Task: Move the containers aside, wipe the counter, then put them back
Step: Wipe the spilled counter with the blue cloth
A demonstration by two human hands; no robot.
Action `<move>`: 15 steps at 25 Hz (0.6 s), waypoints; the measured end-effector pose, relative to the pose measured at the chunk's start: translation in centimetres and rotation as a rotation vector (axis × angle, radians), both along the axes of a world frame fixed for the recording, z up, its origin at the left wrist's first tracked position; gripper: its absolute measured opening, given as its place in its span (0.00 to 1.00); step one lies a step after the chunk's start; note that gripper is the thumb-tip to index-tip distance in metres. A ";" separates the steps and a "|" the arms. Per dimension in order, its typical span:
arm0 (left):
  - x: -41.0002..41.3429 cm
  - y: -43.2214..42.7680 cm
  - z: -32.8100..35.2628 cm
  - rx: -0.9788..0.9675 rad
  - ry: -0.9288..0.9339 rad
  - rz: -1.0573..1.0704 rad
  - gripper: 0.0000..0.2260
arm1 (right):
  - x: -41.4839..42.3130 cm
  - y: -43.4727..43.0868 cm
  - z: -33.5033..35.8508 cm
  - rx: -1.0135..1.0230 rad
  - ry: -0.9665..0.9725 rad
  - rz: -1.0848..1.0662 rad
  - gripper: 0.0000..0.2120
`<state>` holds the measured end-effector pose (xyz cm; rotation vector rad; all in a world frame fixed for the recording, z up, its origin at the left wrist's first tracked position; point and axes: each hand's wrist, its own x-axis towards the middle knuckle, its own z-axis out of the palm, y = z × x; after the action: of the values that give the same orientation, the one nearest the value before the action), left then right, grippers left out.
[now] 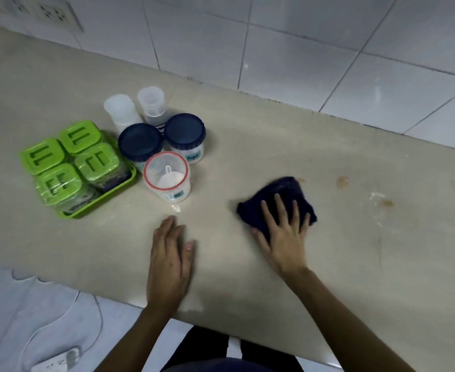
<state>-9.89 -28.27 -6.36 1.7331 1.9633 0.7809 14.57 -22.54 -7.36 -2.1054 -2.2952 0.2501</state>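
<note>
The containers stand grouped at the left of the beige counter [274, 140]: a green tray [105, 197] with several green-lidded boxes, two blue-lidded jars [140, 142] [184, 130], a clear red-rimmed jar [166, 171] with a white scoop inside, and two translucent cups [120, 110] [151, 102] behind. My right hand [284, 232] presses flat on a dark blue cloth [280, 194] in the counter's middle. My left hand [170, 259] lies flat on the bare counter, fingers together, just below the red-rimmed jar and holding nothing.
Brown stains [342, 181] and white smears [376, 196] mark the counter to the right of the cloth. A white tiled wall [301, 44] with a socket [51, 13] runs behind. A power strip [57, 362] with a white cable lies on the floor at lower left.
</note>
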 end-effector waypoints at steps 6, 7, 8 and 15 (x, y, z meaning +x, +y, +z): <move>3.9 1.4 0.2 0.057 0.080 -0.323 0.18 | 10.3 -0.7 0.9 0.044 -0.024 0.349 0.28; 5.2 1.9 0.2 0.075 0.091 -0.362 0.18 | 13.1 -1.5 0.8 0.038 -0.017 0.189 0.28; 6.8 2.3 0.0 0.085 0.111 -0.399 0.18 | 15.7 -2.4 0.9 0.030 -0.010 -0.008 0.29; 12.7 4.1 -1.7 0.050 0.382 -0.507 0.26 | 14.8 0.0 0.8 -0.019 0.013 -0.508 0.30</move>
<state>2.80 -24.15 -8.05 2.4105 1.5950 0.3398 29.39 -22.49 -6.60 -2.5834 -1.6701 0.2677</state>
